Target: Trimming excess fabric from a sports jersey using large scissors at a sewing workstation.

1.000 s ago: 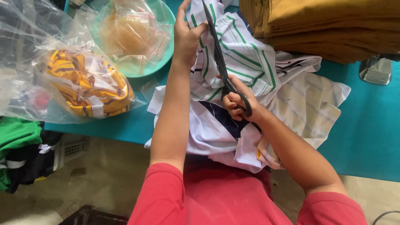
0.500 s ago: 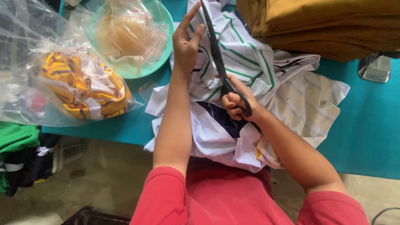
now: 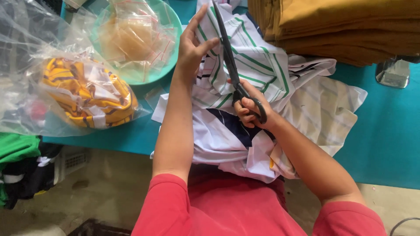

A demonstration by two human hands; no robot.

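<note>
The right hand [image 3: 251, 111] grips black scissors [image 3: 232, 65] by the handles, blades pointing away over the white green-striped garment [image 3: 258, 70] lying beneath it. Just left, the left hand [image 3: 192, 46] pinches that garment's fabric beside the blades.

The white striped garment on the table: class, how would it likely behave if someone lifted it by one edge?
The white striped garment would probably droop, since it already lies in soft folds and creases. It looks light for its size, being thin cloth. It may drag across the teal table, because part of it hangs over the near edge.
</note>
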